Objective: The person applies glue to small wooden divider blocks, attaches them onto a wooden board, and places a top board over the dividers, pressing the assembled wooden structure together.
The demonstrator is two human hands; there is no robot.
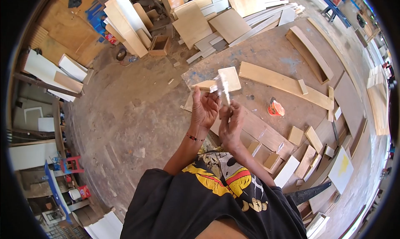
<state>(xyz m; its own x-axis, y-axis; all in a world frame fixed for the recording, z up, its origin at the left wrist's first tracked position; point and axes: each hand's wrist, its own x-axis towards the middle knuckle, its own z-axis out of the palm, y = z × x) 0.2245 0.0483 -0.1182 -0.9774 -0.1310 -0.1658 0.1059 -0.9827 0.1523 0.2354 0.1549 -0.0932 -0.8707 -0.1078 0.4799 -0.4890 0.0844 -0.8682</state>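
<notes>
Head view: left of the orange cup [276, 109], the left hand [205, 110] stands palm-up, fingers half-curled by a wooden piece [201, 88], grip unclear; the right hand [231, 122] pinches a blurred whitish stick [225, 93].

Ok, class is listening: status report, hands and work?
Left hand at narrow, pale wooden board, grip unclear. Right hand pinching blurred, whitish strip. Round orange-red tub clear of both hands.

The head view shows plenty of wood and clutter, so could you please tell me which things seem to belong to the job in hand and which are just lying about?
Likely in the job:
- wood piece, at the left hand
- blurred tool, in the right hand
- perhaps the pot, nearby

Seemingly lying about:
- red stool
- open box
- yellow-marked panel
</notes>
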